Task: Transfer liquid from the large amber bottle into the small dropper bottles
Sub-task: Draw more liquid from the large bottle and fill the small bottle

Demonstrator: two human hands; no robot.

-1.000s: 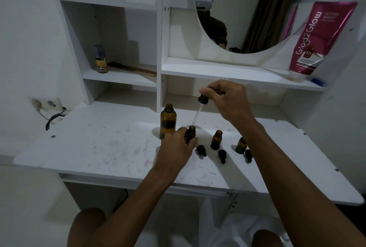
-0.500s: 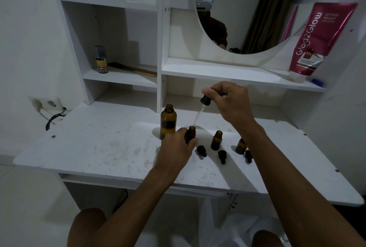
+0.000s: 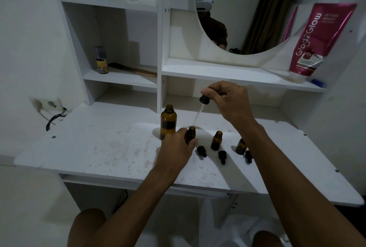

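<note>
left hand [image 3: 176, 147] grips the nearest small dropper bottle [image 3: 190, 133] upright on the counter [image 3: 99, 147], just right of the open large amber bottle [image 3: 168, 122]; right hand [image 3: 227, 104] pinches the dropper [image 3: 204, 100], its tube slanting down-left, tip at that bottle's mouth.

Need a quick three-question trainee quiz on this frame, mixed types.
1. True or false: the large amber bottle is capped.
2. Which hand pinches the dropper above the small dropper bottle? A: left hand. B: right hand.
3. Fill in: ___ dropper caps lie loose on the desk.
Key: 1 false, its neck is open. 2 B; the left hand grips that bottle. 3 three.
</note>
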